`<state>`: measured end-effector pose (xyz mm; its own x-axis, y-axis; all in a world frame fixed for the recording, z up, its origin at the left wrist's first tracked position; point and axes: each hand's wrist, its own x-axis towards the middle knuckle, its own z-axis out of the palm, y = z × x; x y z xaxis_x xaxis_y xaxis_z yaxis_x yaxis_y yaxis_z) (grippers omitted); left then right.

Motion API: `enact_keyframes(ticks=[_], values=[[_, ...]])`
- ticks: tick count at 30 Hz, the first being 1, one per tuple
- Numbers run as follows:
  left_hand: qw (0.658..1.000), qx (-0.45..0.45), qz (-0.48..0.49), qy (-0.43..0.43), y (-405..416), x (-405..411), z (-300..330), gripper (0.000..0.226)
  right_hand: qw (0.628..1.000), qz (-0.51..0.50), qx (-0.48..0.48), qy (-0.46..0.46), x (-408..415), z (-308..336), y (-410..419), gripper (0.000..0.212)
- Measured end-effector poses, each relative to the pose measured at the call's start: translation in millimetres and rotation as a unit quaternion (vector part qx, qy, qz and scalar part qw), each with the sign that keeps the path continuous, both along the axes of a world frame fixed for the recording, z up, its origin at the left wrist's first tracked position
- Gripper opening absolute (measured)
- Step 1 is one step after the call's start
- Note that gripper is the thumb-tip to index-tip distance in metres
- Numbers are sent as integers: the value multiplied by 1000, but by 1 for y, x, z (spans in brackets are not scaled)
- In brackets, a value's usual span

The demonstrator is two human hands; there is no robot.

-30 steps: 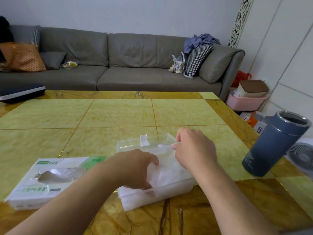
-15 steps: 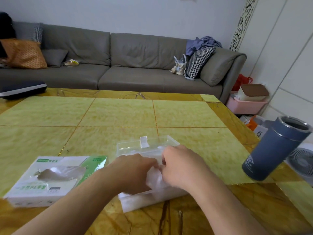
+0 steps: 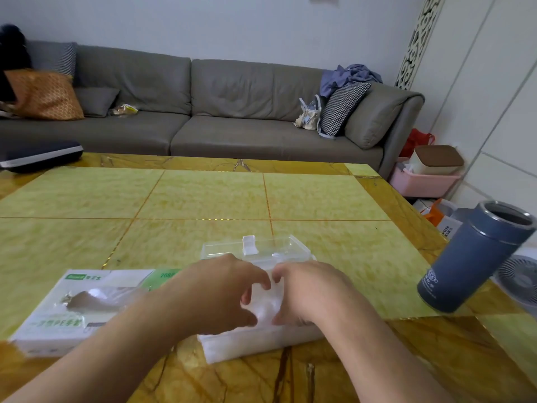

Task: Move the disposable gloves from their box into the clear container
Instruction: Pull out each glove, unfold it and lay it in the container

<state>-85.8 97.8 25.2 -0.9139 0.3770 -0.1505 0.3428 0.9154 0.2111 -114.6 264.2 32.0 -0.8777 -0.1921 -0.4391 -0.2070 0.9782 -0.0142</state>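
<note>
Hands over the clear container (image 3: 261,341), near edge of the table (image 3: 203,199). Left hand (image 3: 215,295) above the container's left half, fingers curled, thumb and fingertips on the wad of translucent gloves (image 3: 266,303) inside. Right hand (image 3: 311,292) above the right half, fingers curled down onto the same wad, thumb close to the left thumb. Gloves gripped between the two hands, bunched and lying in the container, filling it to about the rim. Hinged clear lid (image 3: 255,247) open, tipped back behind the hands, small white latch tab at its middle.

Glove box (image 3: 72,306) flat on the table just left of the container, white with green print, partly hidden by the left forearm. Oval opening on top, film of a glove visible in it. Box and container: cannot tell whether touching, arm in the way.

Blue-grey flask (image 3: 470,257) upright near the right table edge, lid off, well apart from the container. Dark flat cushion (image 3: 37,154) at the far left corner. Grey sofa (image 3: 232,112) behind the table, orange cushion (image 3: 43,94) at its left end, checked pillow (image 3: 343,106) and small bag (image 3: 309,114) at its right. Pink bin (image 3: 421,181) and white fan (image 3: 520,277) on the floor to the right.
</note>
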Motion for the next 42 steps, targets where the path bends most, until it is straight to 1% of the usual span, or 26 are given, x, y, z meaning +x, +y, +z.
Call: enact_keyframes(ticks=[2,4,5,7,9,11,13,15,16,19,20,21,23,24,26,27,29,31,33,35,36,37,39,41,42], values=[[998,38,37,26,8,5,-2,47,998,-2,38,-44,-8,0,-8,60],[996,48,73,2,16,9,-5,54,998,4,46,-46,-12,-4,-12,52],[995,29,89,-18,19,9,-8,59,999,5,36,-29,-14,-7,-11,48],[990,-24,127,-64,22,6,-10,60,1000,-5,20,-15,-14,-10,-9,53],[981,-54,158,-97,27,1,-11,55,999,-20,22,-39,-16,-12,-7,65],[975,-77,173,-119,34,-4,-11,62,997,-44,18,-66,-17,-12,-8,68],[972,-91,168,-139,38,-7,-9,79,996,-54,13,-76,-16,-10,-6,63],[970,-102,144,-165,39,-9,-6,89,996,-46,15,-77,-13,-8,-4,53],[970,-107,131,-177,38,-9,-3,92,995,-45,21,-82,-11,-8,-4,55],[968,-118,105,-194,31,-15,0,93,994,-62,29,-88,-9,-11,-8,79],[969,-119,100,-194,29,-16,0,90,993,-70,23,-90,-8,-12,-10,85],[970,-115,96,-190,28,-16,1,85,993,-78,16,-88,-7,-12,-12,88],[976,-104,87,-172,26,-14,0,67,992,-95,-6,-77,-4,-13,-12,91],[981,-101,81,-147,23,-10,-1,57,992,-103,-15,-67,-4,-16,-12,89],[991,-94,60,-71,15,-2,-4,43,993,-111,-20,-44,-3,-22,-10,78],[994,-93,41,-31,9,2,-4,40,994,-107,-26,-28,-1,-23,-9,70],[997,-73,13,36,-2,12,-4,41,994,-89,-59,20,6,-22,-6,42],[997,-8,8,74,-14,20,-1,40,992,-64,-79,68,14,-15,-3,11],[990,96,32,101,-29,28,-2,38,990,-45,-83,108,23,-3,-2,11],[969,193,85,125,-44,35,-2,35,986,-31,-83,143,30,7,-5,8],[956,228,113,148,-54,38,-3,35,983,-26,-86,160,33,10,-8,6],[944,245,142,171,-64,41,-5,33,980,-25,-92,176,36,13,-11,4],[932,226,206,196,-86,45,-8,27,970,-22,-117,210,42,15,-19,8],[927,171,281,179,-110,49,-9,22,954,3,-162,252,49,11,-34,23],[925,141,313,163,-120,51,-8,21,942,32,-191,273,53,8,-41,28]])
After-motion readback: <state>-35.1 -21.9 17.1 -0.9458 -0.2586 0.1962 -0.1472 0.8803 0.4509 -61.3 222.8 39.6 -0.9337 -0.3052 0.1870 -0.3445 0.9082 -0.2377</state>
